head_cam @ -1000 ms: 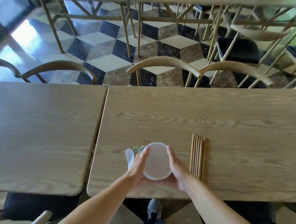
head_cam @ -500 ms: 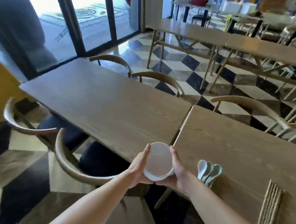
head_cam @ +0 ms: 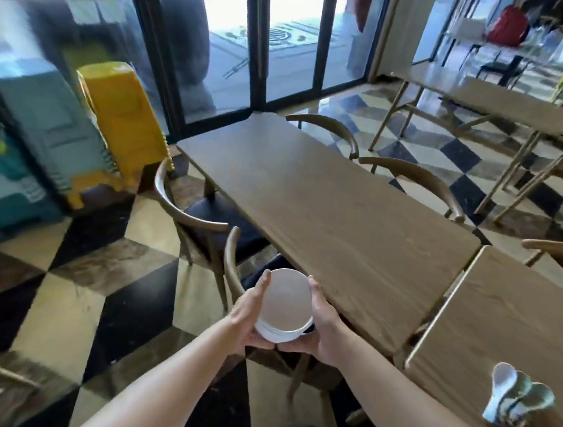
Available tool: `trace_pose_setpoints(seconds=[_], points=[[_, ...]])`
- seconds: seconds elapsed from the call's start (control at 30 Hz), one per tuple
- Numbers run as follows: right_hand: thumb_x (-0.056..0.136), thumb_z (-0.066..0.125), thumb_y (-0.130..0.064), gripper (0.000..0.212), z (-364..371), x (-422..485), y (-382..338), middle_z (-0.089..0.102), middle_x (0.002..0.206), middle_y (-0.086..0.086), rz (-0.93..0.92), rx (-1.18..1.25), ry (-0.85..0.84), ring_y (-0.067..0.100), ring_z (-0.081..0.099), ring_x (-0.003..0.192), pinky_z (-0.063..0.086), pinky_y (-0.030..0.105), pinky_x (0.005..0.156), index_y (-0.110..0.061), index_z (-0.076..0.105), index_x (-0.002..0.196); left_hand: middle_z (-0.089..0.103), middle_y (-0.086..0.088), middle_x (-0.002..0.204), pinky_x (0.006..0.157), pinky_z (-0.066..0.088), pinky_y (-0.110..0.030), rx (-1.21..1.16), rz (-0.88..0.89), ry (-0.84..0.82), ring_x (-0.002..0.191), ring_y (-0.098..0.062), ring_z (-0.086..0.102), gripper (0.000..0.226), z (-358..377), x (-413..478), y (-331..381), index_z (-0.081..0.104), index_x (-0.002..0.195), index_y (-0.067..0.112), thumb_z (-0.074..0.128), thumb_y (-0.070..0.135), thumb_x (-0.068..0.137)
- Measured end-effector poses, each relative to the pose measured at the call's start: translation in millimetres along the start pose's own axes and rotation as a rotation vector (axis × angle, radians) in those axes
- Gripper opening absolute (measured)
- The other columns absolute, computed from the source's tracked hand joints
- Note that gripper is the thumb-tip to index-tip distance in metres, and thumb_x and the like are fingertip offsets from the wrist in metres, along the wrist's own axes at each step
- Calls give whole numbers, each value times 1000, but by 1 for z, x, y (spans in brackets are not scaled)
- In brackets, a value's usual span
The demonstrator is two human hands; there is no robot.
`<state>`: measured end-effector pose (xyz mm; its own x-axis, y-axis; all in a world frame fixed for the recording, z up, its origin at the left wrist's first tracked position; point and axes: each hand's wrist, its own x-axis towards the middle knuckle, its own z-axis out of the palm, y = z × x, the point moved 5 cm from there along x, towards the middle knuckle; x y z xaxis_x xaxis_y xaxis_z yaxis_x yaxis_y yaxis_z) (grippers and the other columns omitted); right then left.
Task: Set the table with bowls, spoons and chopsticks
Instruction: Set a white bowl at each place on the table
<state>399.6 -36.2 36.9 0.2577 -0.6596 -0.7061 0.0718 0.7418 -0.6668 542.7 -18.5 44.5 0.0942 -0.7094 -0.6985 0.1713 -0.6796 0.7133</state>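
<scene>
Just off the near corner of the long tabletop (head_cam: 324, 209), above a chair (head_cam: 231, 263) tucked under it: white bowls (head_cam: 284, 307), stacked, mouths up, carried in the air between both hands. Layered rims visible at the stack's lower left; count too blurred to tell.

Against the stack's left side, left hand (head_cam: 248, 314): fingers straight and together, pressing flat on the wall, tips reaching the top rim. On the right side and underneath, right hand (head_cam: 325, 326): fingers curled round the base, cupping it, knuckles just beside the tabletop edge.

To the right, butted end to end against the long one with a thin gap between, second tabletop (head_cam: 509, 311). Near its front edge, at lower right: spoons (head_cam: 516, 394), pale, overlapping in a small bunch, well apart from the bowls.

Along both long sides of the long tabletop, more wooden chairs with curved backs, pushed in close. Underfoot, a floor (head_cam: 75, 302) of dark and cream diamond tiles. At far left, stools (head_cam: 119, 118), yellow and teal, stacked in tall columns beside dark-framed glass doors (head_cam: 240, 45). At far right, on a distant table, a red bag (head_cam: 510, 27), blurred.
</scene>
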Motion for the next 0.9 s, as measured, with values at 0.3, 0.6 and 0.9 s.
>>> trace_pose_setpoints(seconds=[0.3,0.6,0.9], points=[[88,40,-74,66,56,53,-30,69,111,20,61,-11,21,40,71,94,57,62,76,-20,63,117,65,-19,112,80,60,-55,-54,-28,12,94,-38,70,76,-52,36,37,56,122,26,48,86,76],[85,37,-79,73,109,163,-116,69,115,16,57,115,35,40,71,96,56,62,79,-20,63,118,61,-16,115,78,59,-61,32,-69,62,96,-42,68,71,-96,142,151,57,118,23,54,81,77],[91,39,-71,59,104,217,-193,66,91,15,87,236,230,40,71,88,55,60,84,-16,59,94,65,-15,109,78,60,-58,174,-123,-24,88,-42,71,74,-81,227,234,58,117,20,56,81,76]])
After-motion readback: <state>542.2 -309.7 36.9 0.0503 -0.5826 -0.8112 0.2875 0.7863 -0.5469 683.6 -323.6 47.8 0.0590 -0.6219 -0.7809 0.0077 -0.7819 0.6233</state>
